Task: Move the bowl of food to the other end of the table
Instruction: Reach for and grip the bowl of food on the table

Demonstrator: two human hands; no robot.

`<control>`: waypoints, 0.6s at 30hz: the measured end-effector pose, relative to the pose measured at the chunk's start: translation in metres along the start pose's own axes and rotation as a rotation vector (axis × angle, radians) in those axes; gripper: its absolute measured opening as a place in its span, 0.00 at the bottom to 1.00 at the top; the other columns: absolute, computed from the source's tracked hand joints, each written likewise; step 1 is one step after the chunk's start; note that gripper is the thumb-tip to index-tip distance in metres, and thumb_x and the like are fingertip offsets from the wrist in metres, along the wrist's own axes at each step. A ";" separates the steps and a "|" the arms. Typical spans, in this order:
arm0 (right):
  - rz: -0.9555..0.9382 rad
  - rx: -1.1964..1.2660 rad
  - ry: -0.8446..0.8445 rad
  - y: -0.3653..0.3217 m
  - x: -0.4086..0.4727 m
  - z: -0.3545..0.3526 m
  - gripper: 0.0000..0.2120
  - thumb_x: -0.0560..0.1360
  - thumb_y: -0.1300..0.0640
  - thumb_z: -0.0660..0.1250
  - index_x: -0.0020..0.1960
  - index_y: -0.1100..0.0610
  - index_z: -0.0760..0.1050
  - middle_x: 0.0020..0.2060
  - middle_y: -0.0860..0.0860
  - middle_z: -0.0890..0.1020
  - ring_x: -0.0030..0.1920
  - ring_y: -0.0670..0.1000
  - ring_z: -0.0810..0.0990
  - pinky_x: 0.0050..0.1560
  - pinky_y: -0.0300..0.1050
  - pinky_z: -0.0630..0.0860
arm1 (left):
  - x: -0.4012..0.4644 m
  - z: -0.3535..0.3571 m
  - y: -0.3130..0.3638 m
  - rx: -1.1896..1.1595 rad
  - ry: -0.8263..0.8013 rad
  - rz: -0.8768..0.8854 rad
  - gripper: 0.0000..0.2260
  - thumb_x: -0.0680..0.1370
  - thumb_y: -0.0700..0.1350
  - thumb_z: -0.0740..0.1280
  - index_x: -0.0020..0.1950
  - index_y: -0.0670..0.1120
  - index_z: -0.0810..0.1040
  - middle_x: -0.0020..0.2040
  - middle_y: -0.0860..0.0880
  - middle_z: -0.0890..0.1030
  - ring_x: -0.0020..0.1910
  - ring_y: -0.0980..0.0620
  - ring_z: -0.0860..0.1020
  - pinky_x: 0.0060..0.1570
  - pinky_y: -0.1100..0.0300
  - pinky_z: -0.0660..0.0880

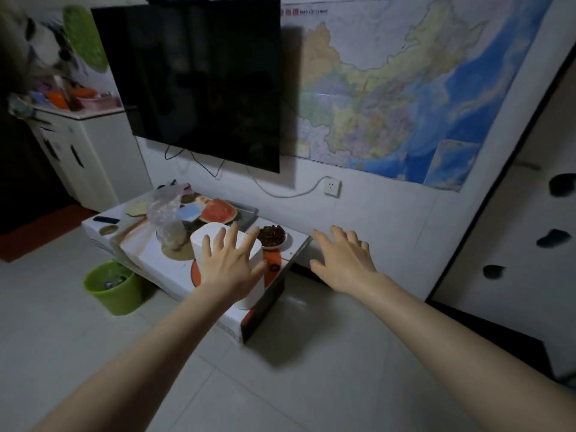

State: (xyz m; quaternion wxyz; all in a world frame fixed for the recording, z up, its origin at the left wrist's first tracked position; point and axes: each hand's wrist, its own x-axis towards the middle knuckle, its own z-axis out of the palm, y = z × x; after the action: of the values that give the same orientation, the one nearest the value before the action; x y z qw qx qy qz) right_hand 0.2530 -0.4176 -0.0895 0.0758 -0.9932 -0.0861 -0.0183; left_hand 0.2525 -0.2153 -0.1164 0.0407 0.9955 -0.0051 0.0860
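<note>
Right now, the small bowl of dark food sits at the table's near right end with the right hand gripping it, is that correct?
Not quite. In the head view the bowl of dark food does sit at the table's near right end, but the right hand hovers open beside it, holding nothing.

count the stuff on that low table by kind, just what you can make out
bowl of food: 1
white box-shaped container: 1
watermelon piece: 1
metal tray: 1
clear plastic bag: 1
dark remote-like item: 1
total: 6

A few smaller things near the tray are too blurred to sort. Both hands, left hand and right hand, hover open, holding nothing.
</note>
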 end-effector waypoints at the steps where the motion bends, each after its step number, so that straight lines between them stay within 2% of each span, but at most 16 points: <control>1: -0.007 -0.004 -0.018 0.015 0.014 0.004 0.27 0.78 0.47 0.59 0.75 0.51 0.57 0.72 0.60 0.63 0.68 0.64 0.62 0.66 0.60 0.63 | 0.013 0.011 0.010 -0.014 -0.015 -0.016 0.31 0.76 0.63 0.55 0.76 0.59 0.47 0.79 0.44 0.50 0.77 0.40 0.49 0.74 0.40 0.45; 9: -0.040 0.044 -0.144 0.093 0.121 0.048 0.29 0.78 0.46 0.60 0.75 0.51 0.55 0.73 0.59 0.62 0.69 0.62 0.62 0.65 0.59 0.64 | 0.114 0.086 0.042 -0.071 -0.118 -0.105 0.34 0.74 0.64 0.60 0.75 0.59 0.48 0.79 0.43 0.51 0.77 0.39 0.50 0.74 0.39 0.46; 18: -0.072 0.074 -0.262 0.125 0.295 0.116 0.31 0.78 0.46 0.60 0.77 0.51 0.52 0.74 0.57 0.61 0.71 0.61 0.61 0.68 0.59 0.63 | 0.279 0.173 0.052 -0.190 -0.199 -0.120 0.37 0.73 0.60 0.64 0.76 0.55 0.49 0.79 0.43 0.52 0.77 0.41 0.52 0.75 0.43 0.47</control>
State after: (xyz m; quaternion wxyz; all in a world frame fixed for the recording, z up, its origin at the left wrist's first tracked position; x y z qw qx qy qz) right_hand 0.5682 -0.4718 -0.2082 0.1000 -0.9799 -0.1315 0.1120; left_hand 0.5556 -0.2826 -0.2339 0.1391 0.9892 0.0421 -0.0164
